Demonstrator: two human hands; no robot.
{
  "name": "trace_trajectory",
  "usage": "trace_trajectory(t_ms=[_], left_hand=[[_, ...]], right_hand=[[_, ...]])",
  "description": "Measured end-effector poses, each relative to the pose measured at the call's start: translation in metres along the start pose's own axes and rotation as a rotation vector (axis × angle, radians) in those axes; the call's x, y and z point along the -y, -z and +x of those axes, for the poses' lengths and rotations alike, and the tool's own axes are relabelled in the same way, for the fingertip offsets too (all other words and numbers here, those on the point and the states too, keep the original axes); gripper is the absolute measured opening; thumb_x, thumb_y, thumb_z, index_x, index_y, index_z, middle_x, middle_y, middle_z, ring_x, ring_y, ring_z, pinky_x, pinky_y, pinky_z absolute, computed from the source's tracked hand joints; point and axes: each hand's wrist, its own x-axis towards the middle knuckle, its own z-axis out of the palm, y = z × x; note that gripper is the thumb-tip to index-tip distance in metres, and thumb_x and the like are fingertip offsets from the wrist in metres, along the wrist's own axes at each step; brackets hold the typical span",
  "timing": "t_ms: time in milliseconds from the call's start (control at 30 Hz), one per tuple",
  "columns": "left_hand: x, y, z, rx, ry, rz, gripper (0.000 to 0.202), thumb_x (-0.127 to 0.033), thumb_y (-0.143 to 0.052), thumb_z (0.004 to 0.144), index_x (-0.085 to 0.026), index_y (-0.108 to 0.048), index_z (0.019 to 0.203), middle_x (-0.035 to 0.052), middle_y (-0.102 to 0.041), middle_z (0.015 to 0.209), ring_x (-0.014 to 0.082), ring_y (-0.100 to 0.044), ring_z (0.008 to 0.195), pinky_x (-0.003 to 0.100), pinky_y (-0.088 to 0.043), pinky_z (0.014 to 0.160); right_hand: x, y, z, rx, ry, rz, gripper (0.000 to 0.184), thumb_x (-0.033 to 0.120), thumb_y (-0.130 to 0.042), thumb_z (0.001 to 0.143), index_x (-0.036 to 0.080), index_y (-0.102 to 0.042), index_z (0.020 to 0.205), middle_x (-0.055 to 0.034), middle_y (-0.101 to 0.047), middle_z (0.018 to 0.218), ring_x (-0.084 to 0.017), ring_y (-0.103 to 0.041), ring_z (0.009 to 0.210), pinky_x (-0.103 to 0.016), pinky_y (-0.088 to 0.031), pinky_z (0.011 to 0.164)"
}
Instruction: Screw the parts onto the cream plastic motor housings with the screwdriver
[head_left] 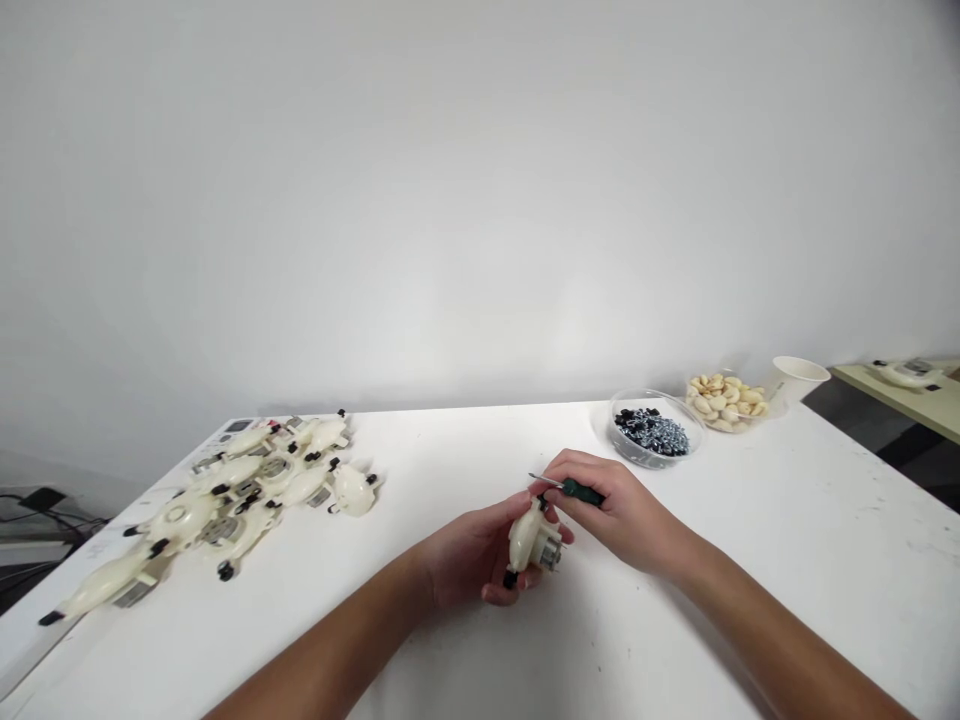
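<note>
My left hand [469,555] is closed around a small cream plastic motor housing [527,540] with a grey metal part on its side, held just above the white table [465,440]. My right hand [615,505] grips a small screwdriver with a dark green handle [581,490]. Its thin metal tip points left, just above the housing. Both hands meet near the table's middle front.
A heap of several similar cream housings [240,490] lies at the left of the table. At the back right stand a clear bowl of dark screws [651,432], a bowl of pale plastic pieces [726,402] and a white paper cup [799,378]. Another bench [911,390] sits far right.
</note>
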Motion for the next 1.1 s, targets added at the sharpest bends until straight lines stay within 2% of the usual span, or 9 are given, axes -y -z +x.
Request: trace_trajectory(t_ms=[133, 200, 333, 533, 733, 933, 1100], left_hand=[[0.003, -0.004, 0.000, -0.052, -0.059, 0.048, 0.044, -0.057, -0.054, 0.099, -0.020, -0.062, 0.122, 0.0066, -0.056, 0.094, 0.0135, -0.055, 0.068, 0.019, -0.024, 0.042], [0.005, -0.005, 0.001, -0.071, -0.099, 0.081, 0.042, -0.055, -0.054, 0.099, -0.021, -0.061, 0.123, 0.0071, -0.056, 0.098, 0.0140, -0.057, 0.071, 0.020, -0.028, 0.045], [0.007, -0.006, 0.001, -0.074, -0.141, 0.115, 0.040, -0.054, -0.056, 0.099, -0.023, -0.060, 0.123, 0.0072, -0.055, 0.104, 0.0137, -0.058, 0.071, 0.022, -0.031, 0.046], [0.003, -0.006, 0.000, -0.118, -0.174, 0.142, 0.041, -0.056, -0.054, 0.099, -0.022, -0.060, 0.122, 0.0054, -0.055, 0.093, 0.0133, -0.055, 0.070, 0.020, -0.026, 0.047], [0.003, -0.005, 0.002, -0.169, -0.190, 0.121, 0.038, -0.055, -0.053, 0.101, -0.023, -0.057, 0.121, 0.0052, -0.055, 0.092, 0.0139, -0.055, 0.071, 0.021, -0.025, 0.047], [0.006, -0.005, 0.003, -0.173, -0.213, 0.137, 0.036, -0.053, -0.053, 0.101, -0.025, -0.055, 0.124, 0.0038, -0.053, 0.093, 0.0133, -0.054, 0.071, 0.022, -0.025, 0.047], [0.006, -0.006, 0.002, -0.160, -0.232, 0.136, 0.037, -0.052, -0.053, 0.101, -0.024, -0.056, 0.126, 0.0040, -0.052, 0.094, 0.0131, -0.054, 0.071, 0.021, -0.025, 0.047]], right_hand=[[-0.002, 0.001, 0.000, -0.042, 0.035, -0.064, 0.018, 0.021, -0.059, 0.102, 0.029, -0.076, 0.107, -0.0050, -0.068, 0.103, -0.022, -0.069, 0.094, -0.033, -0.058, 0.074], [-0.003, 0.001, 0.000, -0.057, 0.050, -0.075, 0.019, 0.023, -0.060, 0.102, 0.029, -0.076, 0.109, -0.0055, -0.069, 0.105, -0.023, -0.069, 0.098, -0.034, -0.058, 0.076], [-0.005, 0.001, 0.000, -0.085, 0.061, -0.082, 0.018, 0.031, -0.062, 0.102, 0.029, -0.078, 0.111, -0.0060, -0.070, 0.104, -0.023, -0.069, 0.097, -0.035, -0.057, 0.079], [-0.006, 0.002, -0.003, -0.123, -0.030, -0.145, 0.021, 0.037, -0.063, 0.102, 0.031, -0.078, 0.116, -0.0033, -0.067, 0.091, -0.020, -0.066, 0.084, -0.034, -0.053, 0.073], [-0.014, 0.003, 0.000, -0.090, -0.063, -0.019, 0.020, 0.037, -0.068, 0.098, 0.029, -0.077, 0.115, -0.0052, -0.074, 0.105, -0.022, -0.069, 0.093, -0.037, -0.056, 0.081], [-0.023, 0.000, 0.001, -0.107, -0.057, 0.051, 0.020, 0.036, -0.070, 0.097, 0.027, -0.078, 0.112, -0.0062, -0.075, 0.107, -0.023, -0.070, 0.095, -0.039, -0.058, 0.086], [-0.027, -0.003, 0.002, -0.137, -0.039, 0.022, 0.021, 0.038, -0.071, 0.096, 0.028, -0.078, 0.113, -0.0057, -0.075, 0.102, -0.022, -0.069, 0.090, -0.038, -0.058, 0.080]])
